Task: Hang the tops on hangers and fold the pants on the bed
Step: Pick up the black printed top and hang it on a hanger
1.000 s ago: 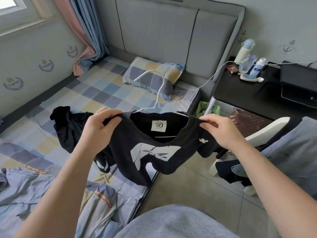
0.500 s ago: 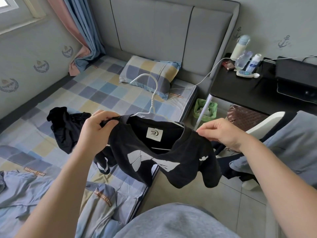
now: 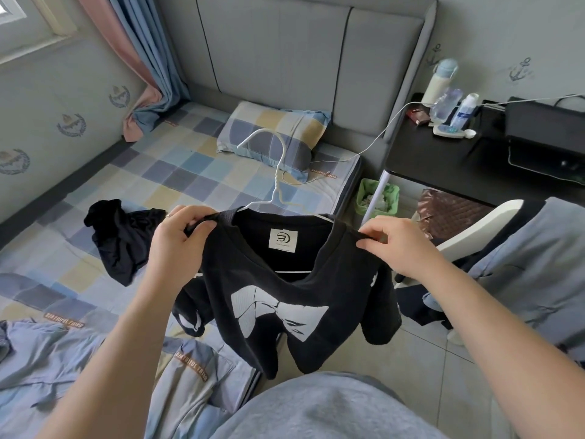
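A black T-shirt (image 3: 285, 312) with a white print hangs in the air over the bed's edge, on a white hanger (image 3: 274, 172) whose hook sticks up from the collar. My left hand (image 3: 177, 245) grips the shirt's left shoulder. My right hand (image 3: 395, 245) pinches the right shoulder seam. A crumpled black garment (image 3: 117, 239) lies on the checked bed (image 3: 177, 172) to the left. Grey-blue clothing (image 3: 47, 359) is spread on the bed at lower left.
A pillow (image 3: 278, 134) lies at the padded headboard. A black side table (image 3: 459, 160) holds bottles and a black box. A white chair (image 3: 474, 229) draped with grey-blue clothes stands at right. A green bin (image 3: 376, 198) sits below the table, on tiled floor.
Both hands have shifted along the shirt's shoulders, and the right sleeve now hangs down smoothly. The shirt sits straighter on the hanger.
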A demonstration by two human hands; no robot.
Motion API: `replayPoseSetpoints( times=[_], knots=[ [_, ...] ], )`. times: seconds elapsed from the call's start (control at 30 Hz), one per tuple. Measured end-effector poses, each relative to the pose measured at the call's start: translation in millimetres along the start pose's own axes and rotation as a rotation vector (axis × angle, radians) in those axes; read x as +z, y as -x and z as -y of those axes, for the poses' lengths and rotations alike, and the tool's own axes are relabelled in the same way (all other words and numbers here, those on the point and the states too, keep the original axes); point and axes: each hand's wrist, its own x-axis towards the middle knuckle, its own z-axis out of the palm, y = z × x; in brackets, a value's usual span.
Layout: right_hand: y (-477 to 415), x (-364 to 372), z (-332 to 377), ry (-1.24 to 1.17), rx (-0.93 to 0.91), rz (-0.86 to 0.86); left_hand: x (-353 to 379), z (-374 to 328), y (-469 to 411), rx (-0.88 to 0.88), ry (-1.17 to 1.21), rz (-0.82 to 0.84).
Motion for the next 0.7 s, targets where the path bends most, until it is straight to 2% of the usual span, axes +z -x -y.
replayPoseSetpoints(
  times=[0.07, 0.17, 0.27, 0.5, 0.57, 0.7],
  knots=[
    [0.0, -1.8, -12.2, 0.089, 0.09, 0.085, -1.8, 2.3, -0.9, -0.018, 0.007, -0.016],
    [3.9, 1.5, -30.4, 0.178, 0.179, 0.106, -2.9, 2.0, -3.3, -0.025, 0.007, -0.012],
    [7.4, 4.1, -39.3, 0.106, 0.202, 0.083, -1.0, -1.4, -4.4, -0.014, 0.01, 0.006],
    [19.1, -0.4, -51.5, -0.015, 0.284, -0.169, 9.6, -4.7, -13.5, -0.013, 0.089, 0.091],
    [22.7, -4.1, -53.0, -0.055, 0.289, -0.16, 14.8, -8.5, -17.8, 0.009, 0.115, 0.114],
    [32.7, -16.7, -58.9, -0.212, 0.335, -0.038, 22.2, -11.3, -27.3, 0.018, 0.166, 0.153]
  ],
)
